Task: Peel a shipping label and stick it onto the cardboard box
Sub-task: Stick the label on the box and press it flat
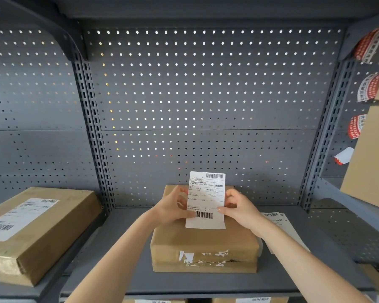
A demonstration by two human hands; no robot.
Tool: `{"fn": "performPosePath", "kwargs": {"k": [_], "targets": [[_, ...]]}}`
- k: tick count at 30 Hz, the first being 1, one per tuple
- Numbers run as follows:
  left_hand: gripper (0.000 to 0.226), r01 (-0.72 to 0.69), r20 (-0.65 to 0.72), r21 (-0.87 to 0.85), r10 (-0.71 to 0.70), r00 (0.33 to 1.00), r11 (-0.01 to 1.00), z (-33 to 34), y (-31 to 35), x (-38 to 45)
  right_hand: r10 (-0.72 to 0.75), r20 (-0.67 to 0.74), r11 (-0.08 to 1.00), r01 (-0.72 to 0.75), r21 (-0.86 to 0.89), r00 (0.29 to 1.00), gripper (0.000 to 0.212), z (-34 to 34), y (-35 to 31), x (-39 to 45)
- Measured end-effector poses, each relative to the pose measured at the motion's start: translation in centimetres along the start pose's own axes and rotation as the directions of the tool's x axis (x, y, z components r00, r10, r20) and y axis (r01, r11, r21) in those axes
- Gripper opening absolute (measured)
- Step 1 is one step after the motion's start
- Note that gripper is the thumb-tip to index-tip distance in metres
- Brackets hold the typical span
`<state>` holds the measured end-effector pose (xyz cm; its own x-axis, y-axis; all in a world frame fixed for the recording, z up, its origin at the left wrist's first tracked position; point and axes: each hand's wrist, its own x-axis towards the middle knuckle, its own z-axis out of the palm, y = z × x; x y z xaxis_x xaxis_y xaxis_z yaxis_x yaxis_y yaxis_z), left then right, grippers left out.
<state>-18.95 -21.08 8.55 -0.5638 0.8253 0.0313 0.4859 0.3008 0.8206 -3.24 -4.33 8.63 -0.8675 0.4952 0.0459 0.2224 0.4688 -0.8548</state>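
Note:
A white shipping label (pixel 206 200) with barcodes at top and bottom is held upright above a brown cardboard box (pixel 204 243) on the grey shelf (pixel 123 259). My left hand (pixel 175 206) pinches the label's left edge. On the right edge, my right hand (pixel 239 208) grips it with thumb and fingers. The box top under the label is bare; torn white sticker remains mark its front face.
A labelled cardboard box (pixel 33 230) lies on the left shelf. More label sheets (pixel 280 224) lie right of the box, behind my right arm. Boxes (pixel 370 154) and red-and-white stickers (pixel 368 44) are at the right. Perforated grey panel (pixel 206 95) behind.

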Motion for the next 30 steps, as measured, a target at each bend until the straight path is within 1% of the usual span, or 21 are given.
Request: {"fn": "performPosePath", "kwargs": {"k": [3, 5, 10, 12, 17, 20, 24, 27, 30], "targets": [[0.067, 0.007, 0.013, 0.057, -0.008, 1.0, 0.998, 0.1, -0.1, -0.2, -0.01, 0.029, 0.999, 0.011, -0.048, 1.0, 0.031, 0.0, 0.1, 0.1], [0.073, -0.002, 0.016, 0.084, 0.0, 1.0, 0.996, 0.1, -0.1, -0.1, -0.01, 0.05, 0.996, 0.014, -0.087, 0.999, 0.04, 0.1, 0.1, 0.1], [0.077, 0.001, 0.012, 0.118, -0.002, 1.0, 0.993, 0.3, -0.2, 0.0, 0.004, 0.081, 0.984, 0.01, -0.177, 0.997, 0.064, 0.2, 0.5, 0.3], [0.077, 0.0, 0.015, 0.118, -0.002, 1.0, 0.993, 0.4, -0.3, 0.1, 0.002, 0.08, 0.982, 0.014, -0.189, 0.997, 0.069, 0.2, 0.6, 0.5], [0.075, -0.002, 0.009, 0.119, 0.001, 1.0, 0.993, 0.3, -0.4, 0.1, -0.01, 0.075, 0.982, 0.024, -0.185, 0.997, 0.066, 0.3, 0.8, 0.5], [0.068, -0.009, -0.016, 0.101, 0.01, 1.0, 0.995, 0.3, 0.3, 0.3, -0.013, 0.064, 0.983, 0.024, -0.18, 0.998, 0.064, 0.3, 1.0, 0.6], [0.06, -0.014, -0.01, 0.065, 0.015, 1.0, 0.998, 0.2, 1.2, 0.5, -0.01, 0.061, 0.985, 0.02, -0.174, 0.998, 0.067, 0.4, 1.1, 0.8], [0.061, 0.004, 0.009, 0.065, -0.004, 1.0, 0.998, 0.1, 1.4, 0.6, -0.007, 0.063, 0.984, 0.018, -0.18, 0.998, 0.067, 0.5, 1.1, 0.8], [0.069, 0.033, 0.02, 0.087, -0.035, 0.999, 0.996, 0.1, 1.2, 0.6, 0.001, 0.061, 0.983, 0.01, -0.184, 0.998, 0.07, 0.5, 1.3, 0.9]]}}
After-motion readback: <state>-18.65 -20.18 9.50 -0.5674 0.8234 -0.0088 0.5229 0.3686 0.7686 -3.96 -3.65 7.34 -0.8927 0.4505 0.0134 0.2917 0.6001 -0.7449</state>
